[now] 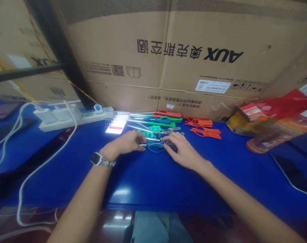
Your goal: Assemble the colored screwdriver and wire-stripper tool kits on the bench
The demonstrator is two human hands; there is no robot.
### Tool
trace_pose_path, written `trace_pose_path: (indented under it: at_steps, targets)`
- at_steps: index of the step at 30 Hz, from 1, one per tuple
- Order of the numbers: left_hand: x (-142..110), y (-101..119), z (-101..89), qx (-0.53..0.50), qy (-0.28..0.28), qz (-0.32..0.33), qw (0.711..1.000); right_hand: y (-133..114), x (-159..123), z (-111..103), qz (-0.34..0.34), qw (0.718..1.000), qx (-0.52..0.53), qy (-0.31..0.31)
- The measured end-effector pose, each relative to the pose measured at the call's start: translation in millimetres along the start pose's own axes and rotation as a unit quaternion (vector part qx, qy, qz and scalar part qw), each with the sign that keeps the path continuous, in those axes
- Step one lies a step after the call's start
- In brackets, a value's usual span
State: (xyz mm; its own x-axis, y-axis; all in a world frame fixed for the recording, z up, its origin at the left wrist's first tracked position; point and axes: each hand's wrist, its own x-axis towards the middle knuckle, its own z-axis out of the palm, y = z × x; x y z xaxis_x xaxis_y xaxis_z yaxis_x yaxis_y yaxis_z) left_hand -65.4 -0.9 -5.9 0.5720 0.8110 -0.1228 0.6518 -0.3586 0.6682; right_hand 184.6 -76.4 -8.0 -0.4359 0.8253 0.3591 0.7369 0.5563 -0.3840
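Note:
My left hand (129, 141), with a watch on its wrist, is closed in a pinch on the metal shaft end of a slim tool (154, 144). My right hand (181, 148) has its thumb and fingers closed round the dark handle end of this tool, which lies level between both hands. A thin blue loop (155, 150) shows just below it. Beyond my fingers lie green plastic pieces (154, 129) and several slim tools with metal shafts and coloured handles, among them a red handle (168, 114) and a green handle (171, 119).
Orange plastic clips (206, 132) lie to the right, near a drink bottle (275, 136) and a phone (292, 173). A lit phone (115, 126) and a white power strip (59, 125) with cables are at left. A large cardboard box (178, 74) walls off the back.

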Motion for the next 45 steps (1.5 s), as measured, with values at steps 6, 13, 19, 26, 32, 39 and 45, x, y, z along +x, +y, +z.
trace_pose_path:
  at_steps: [6, 13, 19, 26, 32, 39, 45]
  targets:
    - [1, 3, 2.1, 0.002, -0.003, 0.013, 1.0, -8, 50, 12, -0.027, 0.995, -0.023, -0.09]
    - [3, 3, 5.2, 0.001, -0.001, 0.025, 1.0, -11, 65, 15, -0.08, 0.987, -0.057, -0.127]
    - [3, 4, 8.1, 0.006, 0.006, 0.035, 0.999, -8, 57, 17, -0.124, 0.985, -0.063, -0.103]
    - [3, 9, 8.3, 0.02, 0.013, 0.052, 0.998, -14, 46, 19, -0.078, 0.987, -0.108, -0.085]
    - [3, 12, 9.0, 0.046, 0.029, 0.077, 0.996, -28, 48, 19, -0.011, 0.983, -0.14, -0.114]
    - [3, 12, 10.1, 0.038, 0.029, 0.077, 0.996, -34, 46, 20, 0.039, 0.98, -0.16, -0.113]
    - [3, 12, 10.2, 0.029, 0.026, 0.073, 0.997, -35, 48, 21, 0.043, 0.981, -0.155, -0.11]
